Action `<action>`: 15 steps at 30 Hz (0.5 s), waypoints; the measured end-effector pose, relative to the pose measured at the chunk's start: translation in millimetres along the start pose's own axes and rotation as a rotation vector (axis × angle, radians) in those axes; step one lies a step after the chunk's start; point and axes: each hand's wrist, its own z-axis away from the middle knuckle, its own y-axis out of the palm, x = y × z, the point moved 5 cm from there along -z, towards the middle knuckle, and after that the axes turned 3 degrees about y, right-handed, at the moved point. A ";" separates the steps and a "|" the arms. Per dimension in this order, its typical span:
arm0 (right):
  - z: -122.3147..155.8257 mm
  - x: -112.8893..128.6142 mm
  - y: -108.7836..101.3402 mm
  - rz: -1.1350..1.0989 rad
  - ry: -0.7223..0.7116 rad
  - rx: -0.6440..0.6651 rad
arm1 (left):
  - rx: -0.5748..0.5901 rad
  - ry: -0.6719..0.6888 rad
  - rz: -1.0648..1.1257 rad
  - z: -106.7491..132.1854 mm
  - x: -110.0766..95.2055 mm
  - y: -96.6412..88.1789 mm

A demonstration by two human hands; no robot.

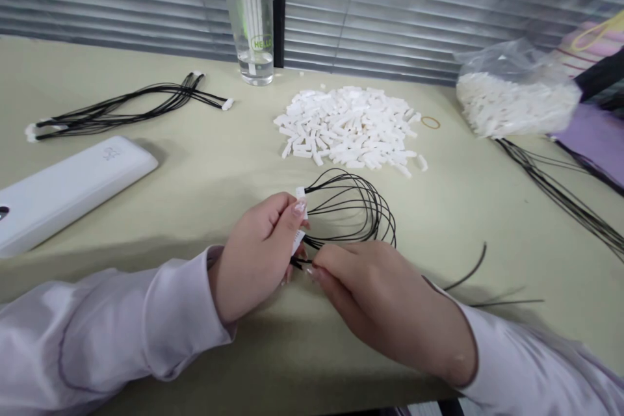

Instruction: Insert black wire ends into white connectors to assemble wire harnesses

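Note:
My left hand is closed on a white plug connector, pinched between thumb and fingers. From that connector and another white piece above it, a bundle of thin black wires loops out to the right and curls back. My right hand, just right of the left, pinches the end of a black wire close to the connector. The fingertips partly hide where that wire meets the connector. Loose black wire ends stick out beyond my right wrist.
A pile of white connector housings lies ahead, with a rubber band beside it. Finished-looking wire harnesses and a white case are at left. A clear cup stands behind; a plastic bag and wires lie right.

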 end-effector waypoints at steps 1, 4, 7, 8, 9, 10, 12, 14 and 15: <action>-0.3 -0.7 -0.2 -0.015 0.019 0.001 | 0.004 -0.002 -0.001 0.0 -0.2 0.2; -1.1 -2.8 -2.4 -0.019 0.072 -0.002 | 0.014 -0.009 0.005 -0.4 -0.4 1.0; 0.5 -2.3 -8.7 0.059 0.001 -0.007 | 0.000 -0.031 0.006 -1.0 -0.4 1.0; 2.2 -2.7 -12.7 0.100 -0.037 -0.021 | -0.012 -0.043 0.003 -1.2 -0.2 0.6; 4.7 -4.1 -17.8 0.143 -0.068 -0.042 | -0.024 -0.058 0.002 -1.5 0.0 0.1; 7.9 -7.6 -24.1 0.184 -0.072 -0.065 | -0.034 -0.074 0.002 -1.7 0.4 -0.3; 16.5 -20.1 -41.0 0.252 0.005 -0.134 | -0.039 -0.101 0.006 -2.1 1.6 -0.5; 28.6 -38.3 -63.9 0.270 0.175 -0.262 | -0.031 -0.117 0.013 -2.3 2.8 -0.2; 36.1 -48.1 -76.5 0.251 0.270 -0.355 | -0.026 -0.121 0.015 -2.2 3.2 -0.2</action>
